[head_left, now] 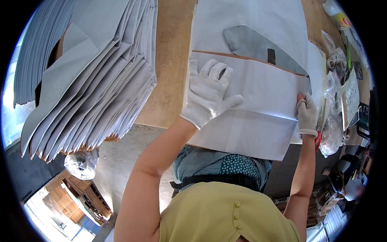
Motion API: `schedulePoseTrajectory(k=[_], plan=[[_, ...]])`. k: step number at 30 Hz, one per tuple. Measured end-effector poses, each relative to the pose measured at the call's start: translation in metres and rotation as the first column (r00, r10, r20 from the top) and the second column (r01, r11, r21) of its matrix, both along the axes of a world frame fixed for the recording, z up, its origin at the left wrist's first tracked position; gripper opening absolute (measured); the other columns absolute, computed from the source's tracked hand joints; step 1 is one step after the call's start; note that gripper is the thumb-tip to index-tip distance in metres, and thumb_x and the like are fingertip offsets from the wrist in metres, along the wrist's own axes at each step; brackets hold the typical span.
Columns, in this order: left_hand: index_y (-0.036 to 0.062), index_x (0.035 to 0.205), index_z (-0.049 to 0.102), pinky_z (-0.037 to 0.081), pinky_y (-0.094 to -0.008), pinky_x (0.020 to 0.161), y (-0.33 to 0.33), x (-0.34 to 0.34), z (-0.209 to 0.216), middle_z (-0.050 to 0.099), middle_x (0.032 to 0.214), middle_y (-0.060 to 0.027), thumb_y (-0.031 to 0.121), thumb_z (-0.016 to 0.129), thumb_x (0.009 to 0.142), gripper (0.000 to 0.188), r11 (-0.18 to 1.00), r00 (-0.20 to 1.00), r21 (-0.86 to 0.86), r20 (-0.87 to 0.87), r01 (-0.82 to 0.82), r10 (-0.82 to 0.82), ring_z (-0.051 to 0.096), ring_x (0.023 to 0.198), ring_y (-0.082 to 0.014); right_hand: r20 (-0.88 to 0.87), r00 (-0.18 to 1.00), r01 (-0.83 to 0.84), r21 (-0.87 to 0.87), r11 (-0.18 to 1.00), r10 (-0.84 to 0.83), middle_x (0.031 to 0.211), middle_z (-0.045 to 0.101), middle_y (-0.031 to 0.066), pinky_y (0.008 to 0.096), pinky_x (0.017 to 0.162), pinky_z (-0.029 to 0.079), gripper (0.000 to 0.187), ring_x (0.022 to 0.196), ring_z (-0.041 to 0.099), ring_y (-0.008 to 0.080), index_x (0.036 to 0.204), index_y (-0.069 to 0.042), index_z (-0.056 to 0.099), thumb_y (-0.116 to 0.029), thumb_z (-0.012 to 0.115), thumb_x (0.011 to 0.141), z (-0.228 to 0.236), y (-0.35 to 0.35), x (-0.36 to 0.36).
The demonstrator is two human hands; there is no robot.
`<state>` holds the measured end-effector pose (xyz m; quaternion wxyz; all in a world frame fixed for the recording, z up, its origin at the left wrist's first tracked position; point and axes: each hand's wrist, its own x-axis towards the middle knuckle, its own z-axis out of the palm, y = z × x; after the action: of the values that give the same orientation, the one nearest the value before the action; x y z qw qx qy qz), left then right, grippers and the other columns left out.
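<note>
A large white paper sheet with a brown underside (262,94) lies folded over on the table, its near end hanging past the front edge. My left hand (207,92), in a white knitted glove, rests flat on its left part with the fingers spread. At the sheet's right edge, my gloved right hand (307,115) pinches the paper, with a bare fingertip showing. Beyond the brown-edged fold lies a flat grey plate (258,45) with slanted ends and a dark patch; its lower part is tucked under the paper.
Left on the brown table (171,60) stands a thick pile of folded white paper (96,97), beside a grey-edged stack (40,52). Red-handled scissors (318,140) lie by my right wrist. Clear plastic bags (332,121) clutter the right side. Another person (346,171) is far right.
</note>
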<state>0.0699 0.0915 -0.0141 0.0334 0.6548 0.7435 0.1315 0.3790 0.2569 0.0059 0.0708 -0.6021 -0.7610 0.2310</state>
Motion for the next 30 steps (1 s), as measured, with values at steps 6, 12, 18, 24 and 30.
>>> schedulePoseTrajectory(k=[6, 12, 18, 24, 30], plan=[[0.0144, 0.138, 0.058, 0.020, -0.0680, 0.120, 0.026, 0.010, 0.000, 0.054, 0.139, -0.0045, 0.063, 0.063, 0.090, 0.068, 0.991, 0.994, -0.105, -0.072, -0.086, 0.079, 0.045, 0.136, -0.0281, -0.194, 0.809, -0.330, 0.632, 0.701, 0.555, 0.111, 0.063, 0.0091, 0.0398, 0.090, 0.048, 0.027, 0.104, 0.059, 0.0284, 0.118, -0.005, 0.066, -0.025, 0.059, 0.101, 0.002, -0.042, -0.132], [0.0092, 0.130, 0.062, 0.032, -0.0559, 0.115, 0.019, 0.009, -0.026, 0.055, 0.132, -0.0119, 0.045, 0.073, 0.089, 0.056, 0.995, 0.990, 0.101, -0.138, -0.010, 0.024, 0.051, 0.125, -0.0339, -0.241, 0.845, -0.314, 0.499, 0.808, 0.477, 0.142, 0.060, 0.0174, 0.0496, 0.117, 0.042, 0.047, 0.138, 0.052, 0.0390, 0.132, -0.009, 0.067, -0.023, 0.071, 0.087, -0.027, -0.070, -0.150], [0.0054, 0.121, 0.067, 0.032, -0.0565, 0.114, 0.013, 0.018, 0.005, 0.059, 0.127, -0.0136, 0.040, 0.077, 0.087, 0.049, 0.994, 0.994, 0.095, -0.088, -0.049, 0.057, 0.053, 0.122, -0.0349, 0.022, 0.930, -0.304, 0.603, 0.737, 0.366, 0.149, 0.055, 0.0195, 0.0510, 0.118, 0.038, 0.058, 0.142, 0.047, 0.0418, 0.146, -0.011, 0.059, -0.024, 0.068, 0.090, -0.040, -0.007, -0.025], [0.0020, 0.123, 0.068, 0.039, -0.0500, 0.112, 0.025, 0.012, 0.004, 0.064, 0.121, -0.0181, 0.032, 0.072, 0.091, 0.044, 0.966, 0.999, 0.257, 0.026, 0.028, -0.036, 0.057, 0.119, -0.0387, 0.008, 0.969, -0.200, 0.612, 0.765, 0.247, 0.150, 0.054, 0.0212, 0.0510, 0.119, 0.035, 0.058, 0.140, 0.047, 0.0435, 0.150, -0.012, 0.055, -0.027, 0.063, 0.095, -0.032, 0.001, 0.004], [0.0031, 0.129, 0.066, 0.045, -0.0500, 0.104, 0.055, 0.014, 0.033, 0.067, 0.122, -0.0167, 0.013, 0.064, 0.092, 0.039, 0.964, 0.984, 0.255, 0.137, 0.077, -0.115, 0.059, 0.121, -0.0361, -0.486, 0.868, 0.183, 0.508, 0.841, 0.105, 0.144, 0.059, 0.0177, 0.0488, 0.117, 0.039, 0.043, 0.136, 0.052, 0.0403, 0.136, -0.013, 0.064, -0.020, 0.066, 0.093, -0.021, 0.013, -0.012]])
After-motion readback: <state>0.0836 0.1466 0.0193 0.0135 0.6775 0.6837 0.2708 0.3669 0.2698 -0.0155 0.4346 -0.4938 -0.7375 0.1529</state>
